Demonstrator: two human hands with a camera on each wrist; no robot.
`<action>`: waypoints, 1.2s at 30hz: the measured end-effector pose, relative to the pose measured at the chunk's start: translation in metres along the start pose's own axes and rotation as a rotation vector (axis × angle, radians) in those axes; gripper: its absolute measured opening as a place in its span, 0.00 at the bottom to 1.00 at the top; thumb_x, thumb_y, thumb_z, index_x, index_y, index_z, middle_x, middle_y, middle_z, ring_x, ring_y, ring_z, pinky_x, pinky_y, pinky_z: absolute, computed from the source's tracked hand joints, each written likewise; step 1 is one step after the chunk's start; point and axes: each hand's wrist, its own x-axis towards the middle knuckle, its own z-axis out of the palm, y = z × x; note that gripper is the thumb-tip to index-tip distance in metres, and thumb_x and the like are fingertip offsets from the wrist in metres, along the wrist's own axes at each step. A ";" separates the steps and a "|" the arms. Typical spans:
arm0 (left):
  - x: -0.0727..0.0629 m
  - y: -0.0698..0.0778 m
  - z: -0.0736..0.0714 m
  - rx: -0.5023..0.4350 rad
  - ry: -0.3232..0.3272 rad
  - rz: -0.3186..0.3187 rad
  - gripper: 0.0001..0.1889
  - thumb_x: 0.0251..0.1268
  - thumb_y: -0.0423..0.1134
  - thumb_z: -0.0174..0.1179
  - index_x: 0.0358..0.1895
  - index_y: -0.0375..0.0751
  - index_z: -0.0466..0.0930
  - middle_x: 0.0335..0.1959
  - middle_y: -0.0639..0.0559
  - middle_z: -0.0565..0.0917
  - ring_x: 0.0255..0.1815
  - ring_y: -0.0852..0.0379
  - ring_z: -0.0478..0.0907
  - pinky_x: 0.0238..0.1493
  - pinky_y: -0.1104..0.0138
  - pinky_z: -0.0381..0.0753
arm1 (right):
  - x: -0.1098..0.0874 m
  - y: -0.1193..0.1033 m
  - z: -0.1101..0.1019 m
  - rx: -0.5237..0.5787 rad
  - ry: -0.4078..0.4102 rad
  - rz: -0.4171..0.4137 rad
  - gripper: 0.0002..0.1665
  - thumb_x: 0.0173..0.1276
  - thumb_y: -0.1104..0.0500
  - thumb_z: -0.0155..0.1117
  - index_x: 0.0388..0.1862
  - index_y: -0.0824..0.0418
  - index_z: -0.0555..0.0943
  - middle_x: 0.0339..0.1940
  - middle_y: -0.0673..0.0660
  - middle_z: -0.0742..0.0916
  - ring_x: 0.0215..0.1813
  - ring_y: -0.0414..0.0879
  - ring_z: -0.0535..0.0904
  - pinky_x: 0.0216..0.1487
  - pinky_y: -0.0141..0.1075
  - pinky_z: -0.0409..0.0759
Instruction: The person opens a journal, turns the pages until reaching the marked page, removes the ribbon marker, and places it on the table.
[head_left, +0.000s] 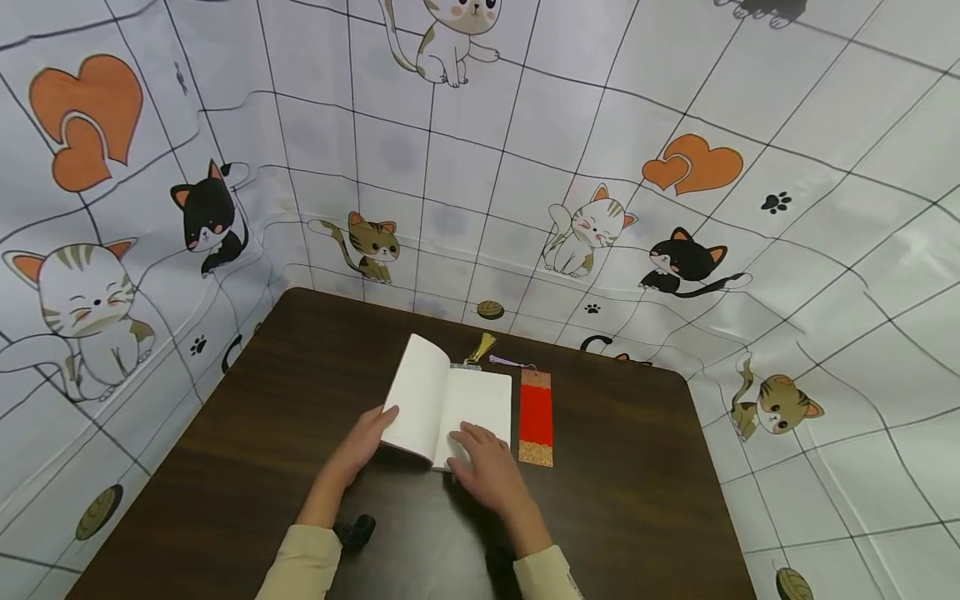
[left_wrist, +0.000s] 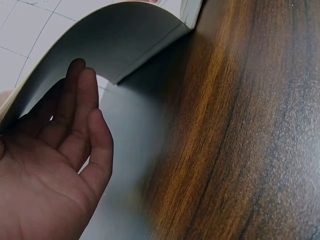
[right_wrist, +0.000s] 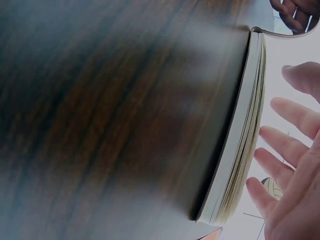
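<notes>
A notebook (head_left: 478,404) with blank white pages lies opened on the dark wooden table. My left hand (head_left: 367,437) holds its raised left side by the edge, thumb on the page and fingers underneath. In the left wrist view those fingers (left_wrist: 82,100) show below the curved cover (left_wrist: 135,35). My right hand (head_left: 487,467) is over the lower part of the right page, its fingers spread. The right wrist view shows the right hand (right_wrist: 295,160) beside the stacked page edges (right_wrist: 242,145). A red bookmark (head_left: 536,414) with gold-patterned ends lies just right of the notebook.
A yellow tassel (head_left: 482,346) and a purple tassel (head_left: 510,362) lie by the notebook's top edge. Black straps hang near both wrists. White sheeting (head_left: 465,167) printed with cats and grid lines stands behind and beside the table (head_left: 637,500).
</notes>
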 end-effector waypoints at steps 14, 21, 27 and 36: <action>0.001 0.006 -0.001 0.004 -0.031 -0.023 0.40 0.89 0.61 0.43 0.85 0.32 0.57 0.86 0.34 0.61 0.89 0.35 0.51 0.87 0.39 0.49 | 0.003 0.007 -0.006 -0.033 -0.083 0.022 0.33 0.72 0.46 0.76 0.74 0.47 0.80 0.82 0.53 0.77 0.78 0.55 0.75 0.75 0.62 0.76; -0.001 0.004 0.001 0.009 -0.038 -0.022 0.39 0.90 0.60 0.43 0.85 0.32 0.56 0.87 0.33 0.58 0.90 0.35 0.48 0.87 0.39 0.49 | 0.002 0.012 -0.012 0.003 -0.139 0.011 0.31 0.75 0.48 0.74 0.75 0.47 0.81 0.82 0.54 0.77 0.78 0.56 0.75 0.76 0.63 0.75; -0.003 0.007 0.000 0.009 -0.046 -0.011 0.39 0.90 0.59 0.42 0.86 0.32 0.55 0.87 0.33 0.58 0.90 0.34 0.48 0.87 0.38 0.48 | 0.003 0.016 -0.018 0.017 -0.179 -0.027 0.30 0.78 0.50 0.71 0.77 0.49 0.80 0.83 0.54 0.75 0.81 0.56 0.74 0.78 0.59 0.74; -0.004 0.006 0.000 0.006 -0.037 -0.017 0.38 0.90 0.59 0.42 0.85 0.32 0.58 0.85 0.32 0.63 0.88 0.35 0.53 0.87 0.39 0.50 | -0.002 0.022 -0.013 -0.096 -0.112 -0.093 0.22 0.80 0.52 0.69 0.70 0.53 0.85 0.76 0.52 0.83 0.75 0.49 0.81 0.74 0.48 0.81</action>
